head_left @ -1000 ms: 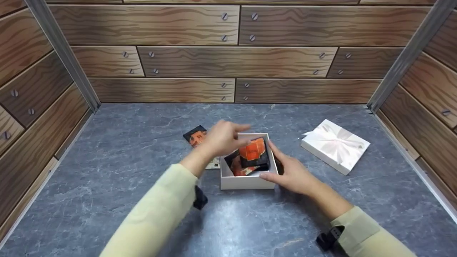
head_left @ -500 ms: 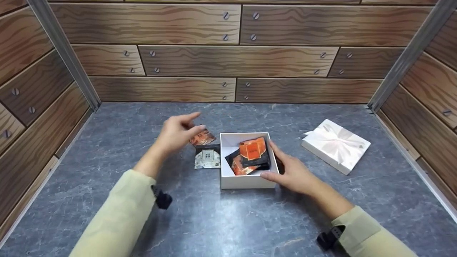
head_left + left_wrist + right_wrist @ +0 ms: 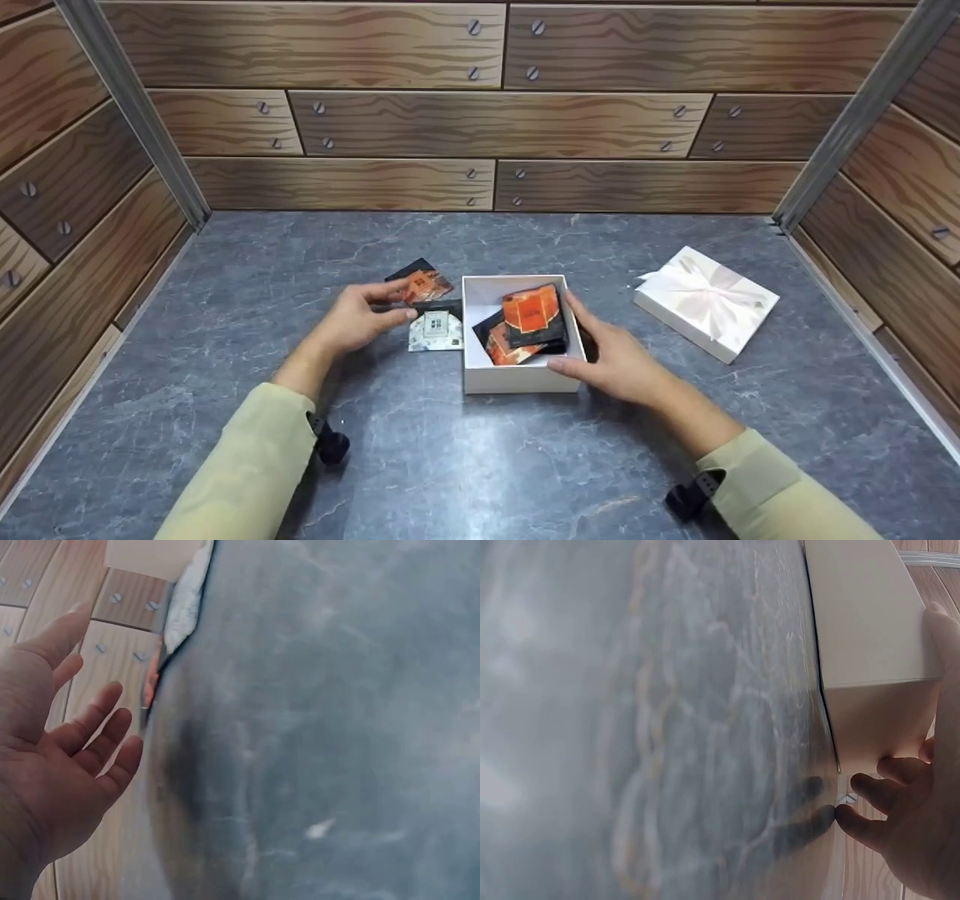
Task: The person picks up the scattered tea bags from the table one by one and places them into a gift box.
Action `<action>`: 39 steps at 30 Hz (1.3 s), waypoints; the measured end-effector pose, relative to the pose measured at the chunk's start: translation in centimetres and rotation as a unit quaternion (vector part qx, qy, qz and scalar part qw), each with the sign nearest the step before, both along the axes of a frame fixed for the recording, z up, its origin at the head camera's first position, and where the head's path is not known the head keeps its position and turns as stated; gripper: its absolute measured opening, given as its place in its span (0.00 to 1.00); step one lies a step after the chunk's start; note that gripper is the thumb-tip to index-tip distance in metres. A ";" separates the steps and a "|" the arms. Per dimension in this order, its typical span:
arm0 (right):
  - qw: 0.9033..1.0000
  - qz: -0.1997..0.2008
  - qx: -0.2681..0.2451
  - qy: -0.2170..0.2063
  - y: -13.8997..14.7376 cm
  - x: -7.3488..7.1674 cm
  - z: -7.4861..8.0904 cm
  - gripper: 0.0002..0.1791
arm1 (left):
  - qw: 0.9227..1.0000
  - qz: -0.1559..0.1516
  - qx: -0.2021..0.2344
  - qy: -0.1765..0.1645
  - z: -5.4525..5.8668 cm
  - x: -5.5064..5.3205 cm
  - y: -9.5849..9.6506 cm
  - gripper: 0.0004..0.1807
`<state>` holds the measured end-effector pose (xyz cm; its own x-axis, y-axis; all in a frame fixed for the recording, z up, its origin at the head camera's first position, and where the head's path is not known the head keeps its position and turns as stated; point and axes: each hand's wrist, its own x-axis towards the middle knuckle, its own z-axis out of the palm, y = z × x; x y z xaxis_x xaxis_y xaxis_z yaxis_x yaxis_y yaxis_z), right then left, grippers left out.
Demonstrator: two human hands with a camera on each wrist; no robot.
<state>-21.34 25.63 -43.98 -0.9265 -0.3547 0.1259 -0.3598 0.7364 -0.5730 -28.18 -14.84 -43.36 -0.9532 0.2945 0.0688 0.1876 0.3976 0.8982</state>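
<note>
An open white box (image 3: pixel 521 381) stands mid-table in the head view, with orange-and-black square sachets (image 3: pixel 532 309) piled loosely inside. My right hand (image 3: pixel 616 361) grips its right side, the thumb over the front right corner and the fingers along the side wall. To the box's left lie a black-and-white sachet (image 3: pixel 436 328), against the wall, and an orange-and-black sachet (image 3: pixel 427 286) behind it. My left hand (image 3: pixel 351 320) is at their left edges, thumb and forefinger apart; whether it touches them I cannot tell. In the left wrist view the fingers look relaxed and spread.
A white lid with a pale ribbon bow (image 3: pixel 706 298) lies on the right of the grey marbled table (image 3: pixel 187 360). Wood-patterned walls (image 3: pixel 390 124) enclose the back and both sides. Black wrist cameras (image 3: pixel 332 444) sit under both cuffs.
My left hand has moved left from above the box, then down to the sachets on the table. The right hand keeps holding the box, which stays in place.
</note>
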 end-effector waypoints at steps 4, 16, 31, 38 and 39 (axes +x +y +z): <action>1.000 0.001 0.000 0.005 -0.1 0.0 0.0 0.59 | 1.000 -0.010 -0.014 -0.011 -0.8 0.0 0.3 0.34; 1.000 -0.003 0.002 -0.001 0.0 0.1 0.2 0.59 | 0.992 -0.009 -0.127 0.018 -1.2 0.2 1.4 0.38; 1.000 0.001 -0.001 0.005 0.0 0.2 0.0 0.58 | 0.979 -0.006 -0.202 0.018 -1.4 0.5 2.2 0.43; 1.000 -0.001 0.001 -0.003 0.1 0.1 0.0 0.59 | 0.980 -0.009 -0.196 0.021 -1.3 0.5 2.1 0.43; 1.000 -0.001 0.002 -0.003 0.1 0.1 0.0 0.59 | 0.980 -0.007 -0.195 0.020 -1.3 0.5 2.1 0.43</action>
<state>-21.22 25.69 -43.95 -0.9277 -0.3540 0.1182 -0.3550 0.7394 -0.5720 -27.73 -12.79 -44.70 -0.9474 0.3198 -0.0144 0.2285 0.7069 0.6694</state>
